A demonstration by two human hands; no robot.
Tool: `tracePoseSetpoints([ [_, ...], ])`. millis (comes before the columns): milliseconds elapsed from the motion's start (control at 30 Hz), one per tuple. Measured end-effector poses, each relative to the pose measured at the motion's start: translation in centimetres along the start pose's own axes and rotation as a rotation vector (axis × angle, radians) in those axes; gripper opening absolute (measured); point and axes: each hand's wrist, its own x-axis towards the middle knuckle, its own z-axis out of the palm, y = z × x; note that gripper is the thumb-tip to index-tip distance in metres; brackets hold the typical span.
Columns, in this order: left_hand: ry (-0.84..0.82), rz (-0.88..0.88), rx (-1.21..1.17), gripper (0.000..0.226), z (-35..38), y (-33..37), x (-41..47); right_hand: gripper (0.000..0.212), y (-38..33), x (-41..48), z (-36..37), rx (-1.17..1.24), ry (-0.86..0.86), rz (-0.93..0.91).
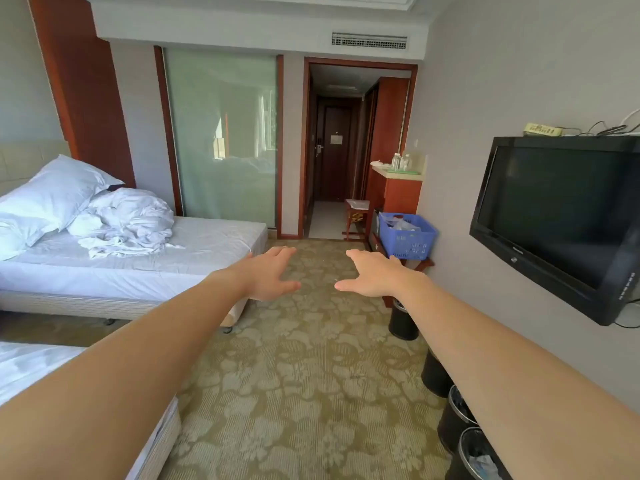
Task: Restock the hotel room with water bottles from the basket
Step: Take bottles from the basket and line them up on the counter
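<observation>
We hold our left hand [268, 275] and right hand [372, 277] out, fingers spread, gripping nothing, over the flowered carpet [311, 375]; the blue basket [412, 242] sits on a stand [421, 262] by the wall [485, 98].

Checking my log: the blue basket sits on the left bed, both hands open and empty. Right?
No: the head view shows the blue basket on a wooden stand by the right wall. Left hand and right hand are open, empty.
</observation>
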Motion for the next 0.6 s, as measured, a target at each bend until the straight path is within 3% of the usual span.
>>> tracePoseSetpoints([
  [400,-0.012,0.018,0.030,0.077,-2.3,-7.7,17.0,0.082,2.0,17.9,-1.6,0.045,0.052,0.006],
  [600,-0.051,0.041,0.033,0.077,-0.9,-9.9,24.6,0.085,5.3,25.0,-0.8,0.110,-0.011,0.017],
])
